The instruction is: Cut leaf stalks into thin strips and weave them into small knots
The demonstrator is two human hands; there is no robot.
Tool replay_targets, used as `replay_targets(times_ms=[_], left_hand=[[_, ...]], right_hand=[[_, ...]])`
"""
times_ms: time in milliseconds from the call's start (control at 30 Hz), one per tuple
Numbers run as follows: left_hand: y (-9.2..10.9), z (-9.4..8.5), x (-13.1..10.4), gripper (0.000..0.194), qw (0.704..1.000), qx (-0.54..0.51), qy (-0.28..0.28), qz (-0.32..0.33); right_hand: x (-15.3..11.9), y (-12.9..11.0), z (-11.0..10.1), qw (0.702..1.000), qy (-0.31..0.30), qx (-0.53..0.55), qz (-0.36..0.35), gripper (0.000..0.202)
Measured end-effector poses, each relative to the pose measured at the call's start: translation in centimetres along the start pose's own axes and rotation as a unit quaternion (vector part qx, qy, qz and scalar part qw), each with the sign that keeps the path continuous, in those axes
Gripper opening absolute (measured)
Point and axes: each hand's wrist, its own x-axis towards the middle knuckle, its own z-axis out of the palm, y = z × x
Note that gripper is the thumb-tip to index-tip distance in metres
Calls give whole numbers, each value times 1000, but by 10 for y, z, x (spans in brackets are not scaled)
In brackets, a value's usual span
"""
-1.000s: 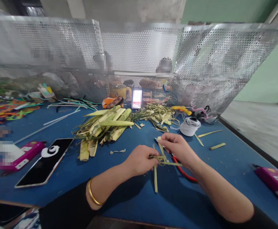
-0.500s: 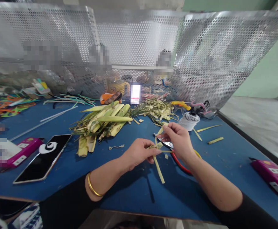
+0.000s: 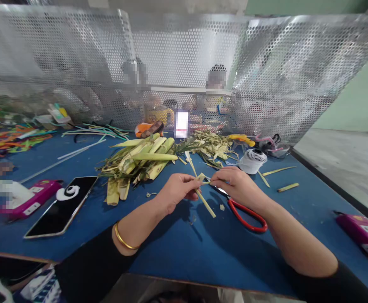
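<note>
In the head view, my left hand (image 3: 179, 190) pinches pale green corn husk strips (image 3: 206, 205) where they cross. One strip slants from upper left to lower right through the pinch. A short piece runs sideways to my right hand (image 3: 239, 184), whose fingertips are closed on its end. Under and beside the right hand lie scissors with red handles (image 3: 248, 216), their blades partly hidden by the hand. A pile of corn husks (image 3: 140, 162) rests beyond my left hand.
Husk scraps (image 3: 207, 145) lie at the back, near a white string spool (image 3: 252, 161). At left are a phone (image 3: 60, 210) and a magenta power strip (image 3: 29, 200); another magenta power strip (image 3: 364, 235) sits at right. A perforated metal screen (image 3: 180, 50) edges the blue table (image 3: 177, 256).
The long strip has swung so one end points to upper left. My right hand has lowered and now pulls or holds a piece sideways. The red scissor handles show more fully.
</note>
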Motion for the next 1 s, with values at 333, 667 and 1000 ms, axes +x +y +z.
replay_targets(times_ms=[333, 667, 1000], left_hand=[[-4, 3, 0, 19, 999, -31, -6, -29], [-14, 8, 3, 28, 984, -174, 1, -41], [-12, 8, 1, 31, 982, -186, 4, -39]], right_hand=[[-6, -14, 8, 962, 165, -208, -58, 18], [-12, -48, 41, 907, -5, -333, -258, 16], [-14, -50, 41, 875, 14, -393, -284, 23]])
